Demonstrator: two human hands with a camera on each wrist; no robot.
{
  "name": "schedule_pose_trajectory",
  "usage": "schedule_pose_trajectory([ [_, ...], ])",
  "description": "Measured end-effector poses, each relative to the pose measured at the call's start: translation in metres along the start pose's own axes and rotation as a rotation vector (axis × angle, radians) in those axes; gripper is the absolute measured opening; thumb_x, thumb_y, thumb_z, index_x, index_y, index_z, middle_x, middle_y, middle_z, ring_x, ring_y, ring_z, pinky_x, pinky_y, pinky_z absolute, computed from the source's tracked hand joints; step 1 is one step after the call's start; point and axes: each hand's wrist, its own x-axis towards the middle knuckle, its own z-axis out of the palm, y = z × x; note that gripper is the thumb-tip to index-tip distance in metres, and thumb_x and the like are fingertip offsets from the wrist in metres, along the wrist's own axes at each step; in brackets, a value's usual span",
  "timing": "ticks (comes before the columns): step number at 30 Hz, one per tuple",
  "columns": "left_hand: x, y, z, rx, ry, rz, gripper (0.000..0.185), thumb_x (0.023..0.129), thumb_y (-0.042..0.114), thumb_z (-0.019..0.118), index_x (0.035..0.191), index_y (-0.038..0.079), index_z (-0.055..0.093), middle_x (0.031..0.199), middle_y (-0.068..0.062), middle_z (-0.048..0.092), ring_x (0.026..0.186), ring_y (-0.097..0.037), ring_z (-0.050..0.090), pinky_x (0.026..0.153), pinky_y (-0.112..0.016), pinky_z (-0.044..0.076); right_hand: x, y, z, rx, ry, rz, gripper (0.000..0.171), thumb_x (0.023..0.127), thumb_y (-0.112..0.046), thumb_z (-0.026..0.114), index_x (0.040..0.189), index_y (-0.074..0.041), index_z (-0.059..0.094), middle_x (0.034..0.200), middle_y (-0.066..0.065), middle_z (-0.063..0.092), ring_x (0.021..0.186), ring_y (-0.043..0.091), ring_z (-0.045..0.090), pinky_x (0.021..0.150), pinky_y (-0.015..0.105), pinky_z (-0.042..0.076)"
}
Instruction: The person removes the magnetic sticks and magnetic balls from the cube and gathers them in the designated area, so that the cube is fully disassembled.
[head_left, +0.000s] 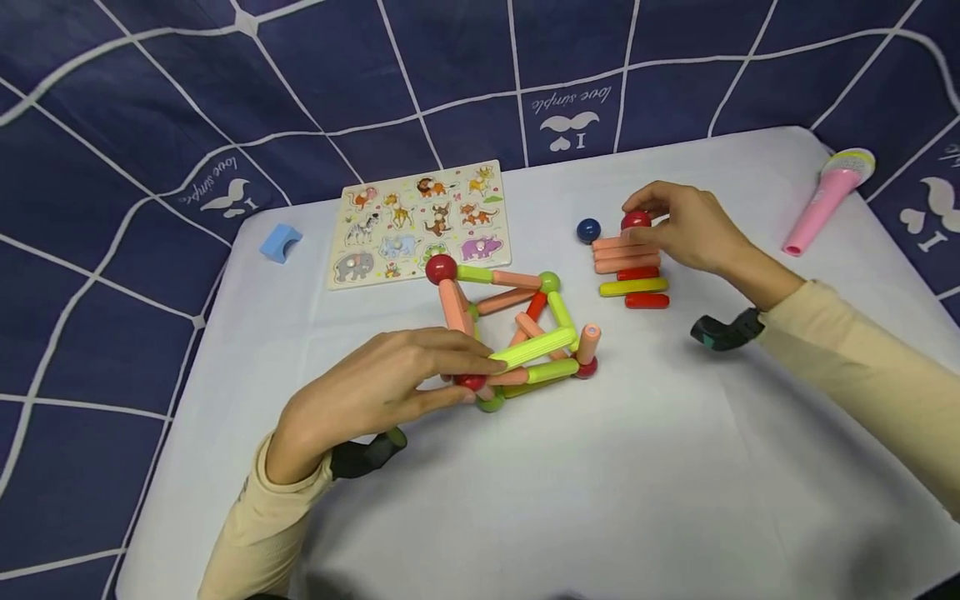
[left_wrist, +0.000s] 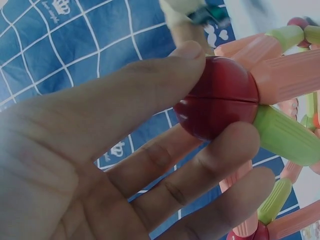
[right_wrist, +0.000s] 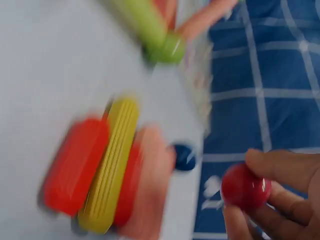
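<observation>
My left hand (head_left: 390, 371) pinches a red ball (left_wrist: 217, 100) at the near left corner of a frame built from rods and balls. Salmon and green rods (left_wrist: 290, 135) run out from that ball. A long lime rod (head_left: 534, 348) stretches from beside the left fingertips across the frame's near side. At the near right corner a salmon rod (head_left: 589, 343) stands upright on another red ball (head_left: 587, 367). My right hand (head_left: 686, 225) holds a loose red ball (right_wrist: 246, 186) between thumb and fingers, over a row of salmon rods (head_left: 627, 263).
Red rods (head_left: 647, 301) and a yellow rod (head_left: 633, 287) lie below the salmon ones, with a blue ball (head_left: 588, 231) beside them. An animal puzzle board (head_left: 420, 225) lies behind the frame. A blue arch block (head_left: 281, 242) sits far left, a pink toy microphone (head_left: 827, 200) far right.
</observation>
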Motion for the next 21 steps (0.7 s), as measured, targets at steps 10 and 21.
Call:
schedule_pose_trajectory([
  [10, -0.005, -0.002, 0.0, -0.022, 0.017, -0.016, 0.037, 0.09, 0.017, 0.074, 0.126, 0.015, 0.067, 0.126, 0.005, 0.064, 0.121, -0.011, 0.056, 0.1, -0.034, 0.048, 0.051, 0.029, 0.021, -0.038, -0.079, 0.119, 0.046, 0.095, -0.019, 0.064, 0.134, 0.002, 0.052, 0.13, 0.027, 0.052, 0.118, 0.043, 0.05, 0.097, 0.053, 0.046],
  [21, -0.006, -0.004, -0.002, -0.045, 0.017, -0.025, 0.036, 0.089, 0.014, 0.075, 0.124, 0.011, 0.068, 0.123, 0.002, 0.066, 0.118, -0.012, 0.058, 0.101, -0.034, 0.047, 0.043, 0.021, 0.02, -0.103, -0.047, 0.071, 0.049, 0.098, -0.017, 0.055, 0.14, 0.006, 0.045, 0.134, 0.03, 0.05, 0.12, 0.046, 0.049, 0.1, 0.057, 0.043],
])
